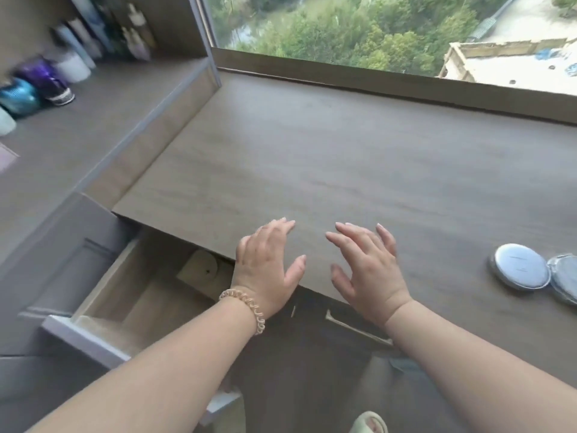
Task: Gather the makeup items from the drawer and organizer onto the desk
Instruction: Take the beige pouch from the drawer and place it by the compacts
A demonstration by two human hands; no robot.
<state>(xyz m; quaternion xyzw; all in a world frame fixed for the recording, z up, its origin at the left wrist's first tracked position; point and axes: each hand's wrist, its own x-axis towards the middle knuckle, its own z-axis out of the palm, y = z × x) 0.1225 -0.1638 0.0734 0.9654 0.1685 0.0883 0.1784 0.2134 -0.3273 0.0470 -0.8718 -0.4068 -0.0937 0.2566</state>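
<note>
My left hand (pixel 268 260) and my right hand (pixel 367 270) hover side by side over the front edge of the brown desk (pixel 312 157), palms down, fingers spread, holding nothing. Below and left of my left hand a drawer (pixel 125 295) stands pulled out; its wooden inside shows a pale square item (pixel 203 268) near the back. A round silver compact (pixel 520 266) lies on the desk at the right, with a second round silver item (pixel 565 278) beside it at the frame edge.
A raised shelf (pixel 93 120) at the left carries blurred bottles and jars (pixel 46 82), with more bottles in the cubby (pixel 131 29) behind. A window (pixel 374 29) runs along the desk's far edge. A second drawer handle (pixel 356 329) shows below the desk front.
</note>
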